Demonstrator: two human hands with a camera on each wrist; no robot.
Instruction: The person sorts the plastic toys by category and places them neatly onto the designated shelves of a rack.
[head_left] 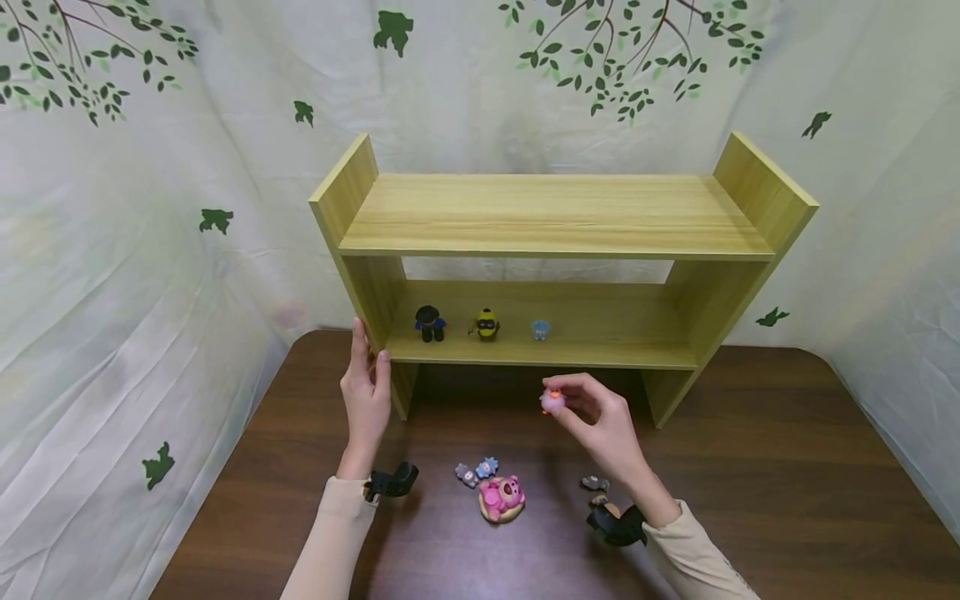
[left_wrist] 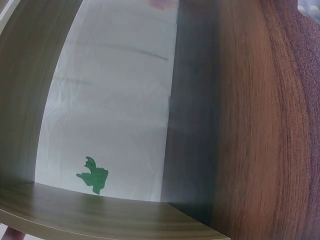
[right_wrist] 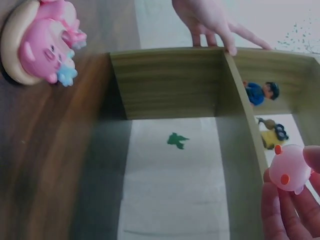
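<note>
My right hand (head_left: 603, 417) pinches a small pink duck figurine (head_left: 552, 402) between thumb and fingers, in front of the shelf's lower board. In the right wrist view, the underside of the duck figurine (right_wrist: 291, 168) and its orange feet face the camera. My left hand (head_left: 366, 400) rests against the left side panel of the wooden shelf (head_left: 555, 212), fingers mostly straight along the outside and thumb by the front edge. On the lower board stand a dark figurine in blue (head_left: 430, 323), a yellow figurine with black goggles (head_left: 487, 325) and a small light-blue figurine (head_left: 540, 330).
A pink bear figurine (head_left: 502, 498) lies on the brown table (head_left: 795, 467), with a grey figurine (head_left: 467, 475) and a blue one (head_left: 487, 467) beside it. Near my right wrist lies another small grey figurine (head_left: 595, 482), with a brownish piece (head_left: 600, 501) partly hidden.
</note>
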